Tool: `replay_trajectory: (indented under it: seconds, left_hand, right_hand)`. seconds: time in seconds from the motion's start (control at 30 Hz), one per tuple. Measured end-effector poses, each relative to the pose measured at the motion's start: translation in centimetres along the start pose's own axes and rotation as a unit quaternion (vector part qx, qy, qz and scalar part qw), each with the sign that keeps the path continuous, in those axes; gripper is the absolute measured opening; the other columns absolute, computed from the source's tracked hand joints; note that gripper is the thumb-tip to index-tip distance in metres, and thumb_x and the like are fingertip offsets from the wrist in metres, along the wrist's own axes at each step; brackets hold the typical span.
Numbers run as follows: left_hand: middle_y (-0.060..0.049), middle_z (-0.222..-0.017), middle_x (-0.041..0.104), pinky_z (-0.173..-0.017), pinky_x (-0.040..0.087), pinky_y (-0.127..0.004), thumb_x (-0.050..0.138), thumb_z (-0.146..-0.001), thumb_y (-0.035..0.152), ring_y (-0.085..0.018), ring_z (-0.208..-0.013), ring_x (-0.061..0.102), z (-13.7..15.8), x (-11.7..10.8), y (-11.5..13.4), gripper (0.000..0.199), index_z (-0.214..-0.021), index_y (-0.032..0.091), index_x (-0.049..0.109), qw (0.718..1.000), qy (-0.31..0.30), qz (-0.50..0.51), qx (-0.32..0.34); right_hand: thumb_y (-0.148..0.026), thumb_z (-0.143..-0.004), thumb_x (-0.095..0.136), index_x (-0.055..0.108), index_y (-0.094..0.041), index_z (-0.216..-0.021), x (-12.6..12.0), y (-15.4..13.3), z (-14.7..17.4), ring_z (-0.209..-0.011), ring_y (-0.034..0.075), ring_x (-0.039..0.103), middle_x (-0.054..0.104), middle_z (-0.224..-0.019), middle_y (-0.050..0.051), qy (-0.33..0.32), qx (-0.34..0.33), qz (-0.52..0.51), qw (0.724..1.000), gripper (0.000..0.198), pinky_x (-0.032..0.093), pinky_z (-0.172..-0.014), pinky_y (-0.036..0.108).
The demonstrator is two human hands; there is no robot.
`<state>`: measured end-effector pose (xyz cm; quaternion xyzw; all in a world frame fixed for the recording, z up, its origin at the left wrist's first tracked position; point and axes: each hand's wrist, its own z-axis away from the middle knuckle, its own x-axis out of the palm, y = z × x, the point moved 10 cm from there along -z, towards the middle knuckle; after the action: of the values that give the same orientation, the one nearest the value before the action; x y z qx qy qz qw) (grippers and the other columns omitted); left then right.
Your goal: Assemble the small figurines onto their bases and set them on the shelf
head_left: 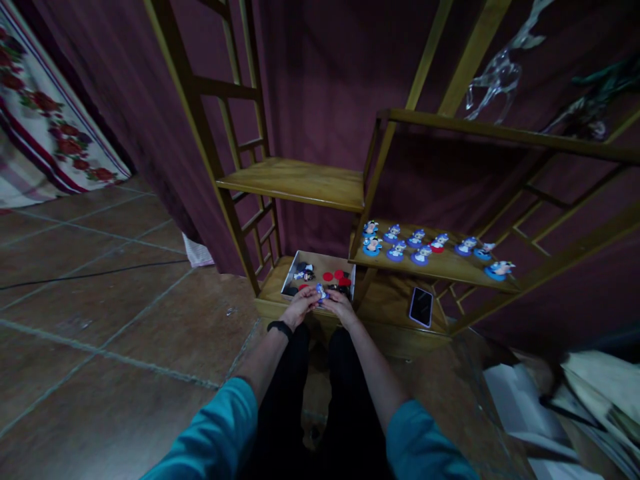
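A small white and purple figurine (321, 292) is held between both my hands, just over the near edge of a shallow cardboard box (320, 259). My left hand (301, 305), with a dark band on the wrist, closes its fingers on the figurine's left side. From the other side my right hand (340, 306) grips it as well. Inside the box lie a dark-and-white figurine (303, 272), red discs (328, 276) and some dark pieces. My fingers hide part of the held figurine and the box's front.
On the right shelf (450, 268) stand several small figurines (421, 255) on round bases, mostly purple or blue, one red. A phone (421, 307) lies on the bottom board. Above are a bare wooden shelf (300, 179) and a clear deer ornament (500, 73). White packaging (525, 407) sits at lower right.
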<state>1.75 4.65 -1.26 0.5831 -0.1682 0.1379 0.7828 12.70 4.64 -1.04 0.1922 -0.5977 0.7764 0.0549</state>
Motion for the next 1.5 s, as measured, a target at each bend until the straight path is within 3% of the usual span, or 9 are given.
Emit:
replay_trajectory:
  seconds: [0.47, 0.83, 1.23, 1.5]
  left_hand:
    - [-0.003, -0.074, 0.065, -0.043, 0.035, -0.014, 0.08, -0.051, 0.018, -0.005, -0.048, 0.053, 0.0, 0.2, 0.4, 0.039, -0.086, 0.013, 0.065, 0.999, 0.003, -0.038, 0.015]
    - [-0.003, -0.076, 0.066, -0.05, 0.038, -0.016, 0.08, -0.045, 0.008, -0.009, -0.058, 0.058, 0.4, 0.2, 0.5, 0.043, -0.084, 0.013, 0.063, 1.0, 0.022, -0.022, -0.004]
    - [-0.005, -0.078, 0.067, -0.046, 0.035, -0.016, 0.08, -0.044, 0.008, -0.008, -0.056, 0.058, 0.5, -0.2, 0.6, 0.045, -0.087, 0.014, 0.066, 0.999, 0.023, -0.026, 0.005]
    - [-0.005, -0.071, 0.067, -0.057, 0.043, -0.021, 0.081, -0.043, 0.01, -0.012, -0.061, 0.059, 0.9, 0.1, 1.6, 0.038, -0.077, 0.012, 0.066, 0.998, 0.023, -0.032, 0.04]
  right_hand:
    - [-0.026, -0.056, 0.075, 0.06, -0.018, -0.088, 0.4, 0.0, 0.4, -0.091, 0.02, 0.064, 0.066, -0.093, 0.004, -0.039, -0.004, -0.043, 0.998, 0.037, 0.045, -0.092, 0.042]
    - [-0.02, -0.057, 0.073, 0.062, -0.017, -0.093, -0.5, 0.0, 0.5, -0.093, 0.02, 0.063, 0.066, -0.097, 0.006, -0.024, 0.024, -0.036, 0.999, 0.038, 0.045, -0.092, 0.041]
    - [-0.023, -0.059, 0.073, 0.062, -0.019, -0.098, -0.3, 0.1, 0.5, -0.099, 0.021, 0.061, 0.065, -0.104, 0.007, -0.023, 0.028, 0.001, 0.999, 0.04, 0.047, -0.091, 0.041]
    - [-0.024, -0.058, 0.074, 0.066, -0.017, -0.091, 0.6, -0.4, 0.9, -0.098, 0.022, 0.061, 0.068, -0.098, 0.006, -0.044, 0.035, 0.005, 0.998, 0.035, 0.046, -0.091, 0.041]
